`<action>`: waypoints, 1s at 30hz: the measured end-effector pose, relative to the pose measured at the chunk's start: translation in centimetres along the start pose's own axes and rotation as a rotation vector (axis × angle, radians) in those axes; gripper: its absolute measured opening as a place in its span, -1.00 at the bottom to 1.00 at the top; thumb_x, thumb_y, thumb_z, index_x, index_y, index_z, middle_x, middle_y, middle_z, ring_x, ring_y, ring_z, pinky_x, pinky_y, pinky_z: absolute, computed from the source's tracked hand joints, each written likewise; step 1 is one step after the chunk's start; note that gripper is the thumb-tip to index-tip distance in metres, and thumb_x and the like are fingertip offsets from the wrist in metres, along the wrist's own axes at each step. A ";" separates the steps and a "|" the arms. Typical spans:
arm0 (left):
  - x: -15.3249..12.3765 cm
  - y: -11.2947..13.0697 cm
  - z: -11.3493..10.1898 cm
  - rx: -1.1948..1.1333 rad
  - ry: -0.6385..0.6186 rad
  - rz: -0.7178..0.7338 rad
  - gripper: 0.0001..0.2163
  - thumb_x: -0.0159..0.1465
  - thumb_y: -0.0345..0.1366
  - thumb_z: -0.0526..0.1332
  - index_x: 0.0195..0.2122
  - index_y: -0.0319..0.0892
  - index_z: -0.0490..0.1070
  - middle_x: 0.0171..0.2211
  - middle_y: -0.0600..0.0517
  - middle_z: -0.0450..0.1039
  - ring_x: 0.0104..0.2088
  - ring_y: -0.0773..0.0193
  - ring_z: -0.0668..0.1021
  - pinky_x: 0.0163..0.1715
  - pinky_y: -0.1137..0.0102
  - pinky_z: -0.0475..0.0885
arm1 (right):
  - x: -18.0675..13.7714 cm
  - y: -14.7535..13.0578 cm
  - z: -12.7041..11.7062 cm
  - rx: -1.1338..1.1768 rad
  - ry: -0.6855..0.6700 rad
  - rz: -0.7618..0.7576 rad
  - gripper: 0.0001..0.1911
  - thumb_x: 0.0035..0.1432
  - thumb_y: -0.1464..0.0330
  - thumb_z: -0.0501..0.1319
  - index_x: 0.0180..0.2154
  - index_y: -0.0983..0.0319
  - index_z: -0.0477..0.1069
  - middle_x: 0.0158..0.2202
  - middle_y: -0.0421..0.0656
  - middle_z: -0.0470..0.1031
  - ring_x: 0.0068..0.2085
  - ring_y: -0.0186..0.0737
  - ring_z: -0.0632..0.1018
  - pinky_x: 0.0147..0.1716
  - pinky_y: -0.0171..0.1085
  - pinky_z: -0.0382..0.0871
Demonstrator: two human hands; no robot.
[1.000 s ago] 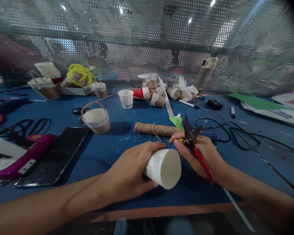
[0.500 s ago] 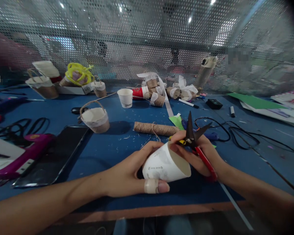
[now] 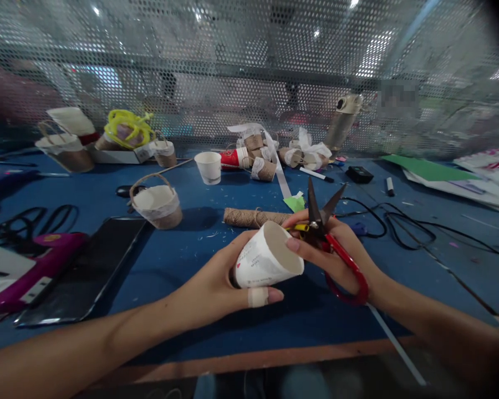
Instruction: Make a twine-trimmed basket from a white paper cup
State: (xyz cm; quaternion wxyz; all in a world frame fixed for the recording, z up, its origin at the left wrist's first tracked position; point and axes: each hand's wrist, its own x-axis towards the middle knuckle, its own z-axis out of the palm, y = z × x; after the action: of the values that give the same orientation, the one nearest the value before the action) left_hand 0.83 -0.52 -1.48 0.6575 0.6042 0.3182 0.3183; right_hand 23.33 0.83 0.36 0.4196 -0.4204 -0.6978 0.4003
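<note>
A white paper cup (image 3: 260, 263) lies tilted in my left hand (image 3: 228, 277), its open mouth facing right. Tape wraps the thumb of that hand. Red-handled scissors (image 3: 346, 260) are held in my right hand (image 3: 343, 255), with their dark blades apart and pointing up and away. The right thumb touches the cup's rim. A small yellow piece (image 3: 299, 228) shows by the right fingers; I cannot make out what it belongs to. Just behind the cup lies a roll of brown twine (image 3: 251, 216).
A twine-covered cup basket (image 3: 160, 208) stands left, near a dark phone-like slab (image 3: 87, 271) and a purple device (image 3: 45, 271). Further back are a white paper cup (image 3: 208, 168), red cups (image 3: 233, 159) and several small baskets. Black cables (image 3: 411, 224) lie right, before a perforated metal screen (image 3: 241, 66).
The cup has turned in my left hand, so its mouth faces more toward me and its print has shifted. The scissors have moved slightly left, and their red handle loop shows more.
</note>
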 end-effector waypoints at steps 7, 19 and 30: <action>-0.3 0.2 -0.2 0.012 -0.128 -0.038 -0.47 0.22 -0.17 0.42 0.18 -0.07 0.32 -0.13 0.01 0.47 -0.20 0.21 0.52 -0.18 0.33 0.43 | 0.0 0.4 0.0 0.011 -0.030 0.025 -0.86 0.21 0.40 0.27 -0.16 0.18 0.47 -0.34 -0.22 0.50 -0.41 -0.32 0.49 -0.44 -0.35 0.41; -0.1 0.4 -0.3 -0.001 -0.017 -0.007 -0.47 0.22 -0.12 0.43 0.14 -0.13 0.32 -0.26 0.02 0.51 -0.30 0.26 0.54 -0.27 0.40 0.47 | 0.0 -0.1 0.0 0.141 -0.050 0.049 -0.88 0.26 0.30 0.30 -0.20 0.19 0.45 -0.37 -0.23 0.52 -0.47 -0.36 0.51 -0.46 -0.37 0.46; -0.4 0.1 0.2 0.201 -0.060 0.075 -0.41 0.22 -0.23 0.43 0.23 -0.08 0.27 0.00 -0.04 0.48 -0.03 0.11 0.54 -0.02 0.26 0.50 | -0.2 0.4 0.0 0.051 -0.021 -0.041 -0.83 0.21 0.42 0.29 -0.14 0.17 0.44 -0.37 -0.24 0.47 -0.39 -0.33 0.50 -0.39 -0.36 0.45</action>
State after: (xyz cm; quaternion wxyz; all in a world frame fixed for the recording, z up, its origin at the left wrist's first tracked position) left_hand 0.71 -0.97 -1.35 0.5905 0.6878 0.3060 0.2908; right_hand 23.47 0.74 -0.06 0.4308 -0.3909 -0.7004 0.4136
